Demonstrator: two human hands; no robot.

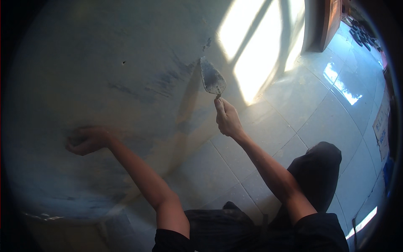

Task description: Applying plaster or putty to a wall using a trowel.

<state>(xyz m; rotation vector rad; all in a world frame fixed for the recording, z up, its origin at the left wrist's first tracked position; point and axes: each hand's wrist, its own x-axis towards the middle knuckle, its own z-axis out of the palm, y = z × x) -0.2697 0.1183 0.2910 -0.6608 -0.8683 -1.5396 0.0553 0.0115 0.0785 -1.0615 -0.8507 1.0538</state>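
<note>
Points up and slightly left, away from the body, with the narrow end of the trowel (213, 77) leading and the broad base of the blade nearest the thumb. Runs steeply along its long axis, leaning left toward the top, on much the same slant as the right forearm (270, 170) but more upright. Extends just beyond the right grip (228, 119), with the blade wholly clear of the fingers and most of the handle hidden inside. Has the right grip wrapped tight around that handle, with the thumb pressed near the neck.

Sits before a pale, smudged wall (138, 38), to the lower left of a bright patch of sunlight (256, 54). Cannot tell contact between blade and wall.

Lies well apart from the left grip (88, 140), farther left and lower, close against the wall. Shows bent fingers there, dark and blurred; cannot tell spread from pressed together, nor anything held.

Shows grey floor tiles (319, 109) to the right, behind a bent knee (317, 172) in dark cloth. Includes brown wooden furniture (331, 25) toward the upper right, with dark shoes (362, 38) beyond.
</note>
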